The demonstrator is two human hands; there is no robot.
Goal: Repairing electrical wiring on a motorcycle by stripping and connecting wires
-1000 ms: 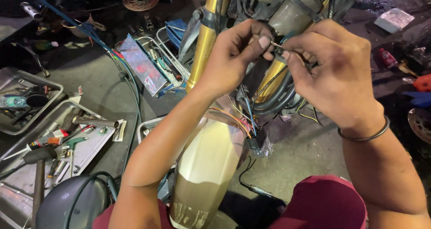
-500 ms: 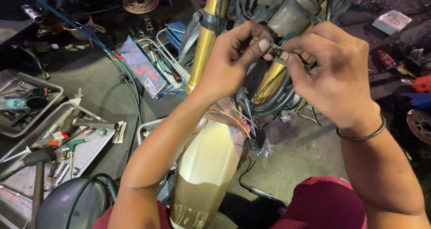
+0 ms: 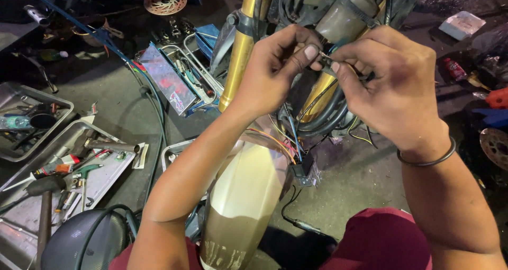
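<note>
From the head camera, both forearms reach up and forward from the bottom of the frame, meeting in front of the motorcycle's gold fork tube (image 3: 239, 58). The left hand (image 3: 275, 69) is curled, wrist bent slightly inward, its thumb and forefinger pinched together on a small wire end (image 3: 325, 55). The right hand (image 3: 391, 84), a dark bangle (image 3: 427, 158) on its wrist, faces it, its fingers (image 3: 338, 68) clamped on the same wire end from the other side, so the fingertips of both hands nearly touch. The wire end sits between the hands, just before the fork. Coloured wires (image 3: 286, 137) hang below to a black connector (image 3: 302, 170), above the cream front fender (image 3: 241, 196). On the floor to the left lie metal trays (image 3: 63, 169) with tools.
</note>
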